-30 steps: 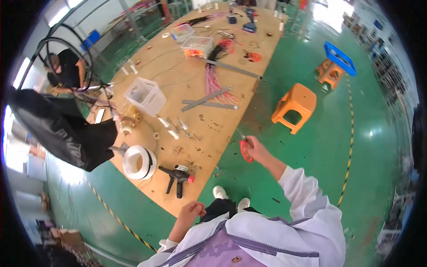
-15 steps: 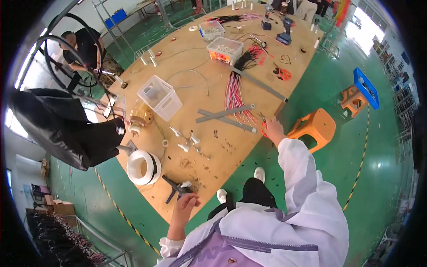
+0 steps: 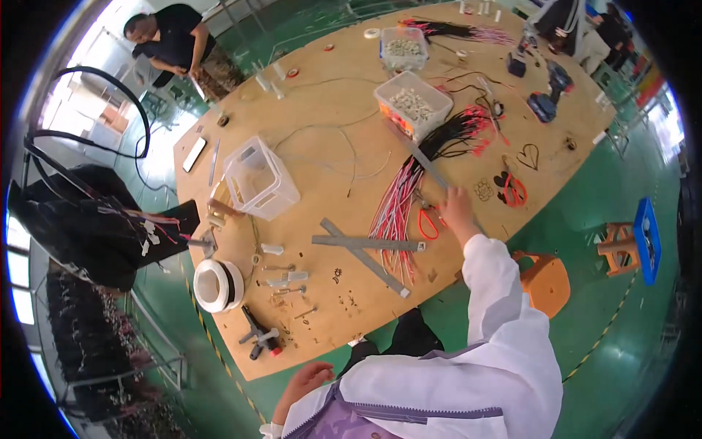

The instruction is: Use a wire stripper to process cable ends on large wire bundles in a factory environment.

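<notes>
My right hand (image 3: 458, 211) is over the grey strip (image 3: 428, 162) near the table's right edge, its fingers closed at red-handled scissors (image 3: 428, 224). One handle loop shows left of the fingers; the other is mostly hidden. The scissors lie across a bundle of pink, white and black wires (image 3: 398, 192). Two more grey strips (image 3: 351, 241) cross over the wires' near ends. Below the table's front edge hangs my left hand (image 3: 311, 376), loosely bent and holding nothing. Nearest to it on the table is a black tool with a red tip (image 3: 257, 333).
Small pale parts fill two plastic boxes, one near (image 3: 414, 106) and one far (image 3: 404, 48). An empty clear bin (image 3: 259, 179) and a white spool (image 3: 219, 285) stand left. Cordless drills (image 3: 550, 91) lie far right. An orange stool (image 3: 545, 284) stands beside the table. A co-worker (image 3: 175, 44) is far left.
My view has shifted. My right hand and the scissors have moved inward from the table's edge, over the wires and long grey strip. My left hand stays low and empty.
</notes>
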Tool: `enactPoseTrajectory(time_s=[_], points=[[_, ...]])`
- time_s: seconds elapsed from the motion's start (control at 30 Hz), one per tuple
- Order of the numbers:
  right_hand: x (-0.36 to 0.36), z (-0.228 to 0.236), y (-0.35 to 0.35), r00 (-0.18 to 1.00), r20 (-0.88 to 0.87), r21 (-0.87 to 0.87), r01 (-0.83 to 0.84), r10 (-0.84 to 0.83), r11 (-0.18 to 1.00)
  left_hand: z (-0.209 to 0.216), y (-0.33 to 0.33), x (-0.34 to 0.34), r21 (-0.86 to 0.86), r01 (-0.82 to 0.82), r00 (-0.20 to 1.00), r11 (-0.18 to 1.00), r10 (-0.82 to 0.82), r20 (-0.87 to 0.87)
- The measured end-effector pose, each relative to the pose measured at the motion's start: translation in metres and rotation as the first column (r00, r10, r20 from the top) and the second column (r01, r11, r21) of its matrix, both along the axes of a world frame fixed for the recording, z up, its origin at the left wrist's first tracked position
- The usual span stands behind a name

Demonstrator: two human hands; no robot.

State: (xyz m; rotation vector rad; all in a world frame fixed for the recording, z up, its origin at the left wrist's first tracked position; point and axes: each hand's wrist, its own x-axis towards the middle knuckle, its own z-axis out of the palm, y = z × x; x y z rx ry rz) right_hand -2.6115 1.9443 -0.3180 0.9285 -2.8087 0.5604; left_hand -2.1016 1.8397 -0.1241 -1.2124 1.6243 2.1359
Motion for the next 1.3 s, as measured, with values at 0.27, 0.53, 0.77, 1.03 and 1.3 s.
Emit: enactPoseTrajectory(time_s=[0.27,0.53,0.77,1.03,1.3], points=[[-0.033,-0.005,-0.022,0.913,0.408,0.066,-0.031,0.002,0.997,0.006,0.027,0.011,-0.246,-0.170,0.975,0.954,0.198,0.096],[0.018,-0.001,0.098,0.950,0.253,-0.376,-0.077,0.182,0.924,-0.016,0.078,0.115,-0.284,-0.430,0.885,0.857,0.463,0.059],[0.349,0.074,0.053,0.592,0.528,-0.651,-0.176,0.608,0.738,-0.027,0.110,0.284,-0.352,-0.437,0.862,0.828,0.497,0.100],[0.634,0.197,-0.058,-0.057,0.457,-0.553,-0.800,0.887,0.234,0.025,0.065,0.366,-0.193,-0.779,0.547,0.597,0.496,-0.675],[0.778,0.172,-0.155,-0.334,0.793,-0.360,-0.932,0.510,-0.051,-0.004,-0.011,0.455,0.462,-0.750,-0.034,0.473,0.671,-0.741]])
